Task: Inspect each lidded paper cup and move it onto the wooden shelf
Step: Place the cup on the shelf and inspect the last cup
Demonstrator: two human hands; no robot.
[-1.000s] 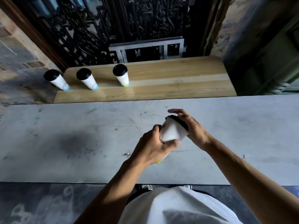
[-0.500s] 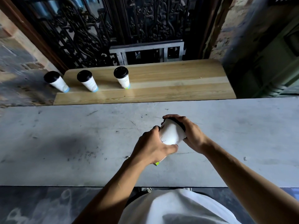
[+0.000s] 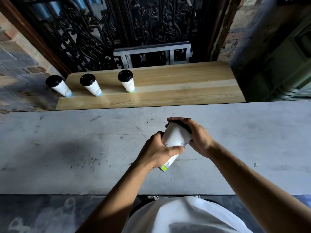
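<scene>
Cup (image 3: 175,137) now tilts further, both hands (image 3: 155,153) clasping tighter.

Scuffed grey table (image 3: 67,148), ornate iron grille (image 3: 94,31)

Right hand (image 3: 196,135), fingers open over the black lid (image 3: 182,126) a second ago, now clamps it; held cup (image 3: 175,137) tilts further over.

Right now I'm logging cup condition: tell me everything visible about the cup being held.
The white paper cup with a black plastic lid is tilted above the grey table, lid away from the person. Faint line drawings and a green-blue band mark its base. The left hand wraps the body; the right hand covers the lid.
</scene>
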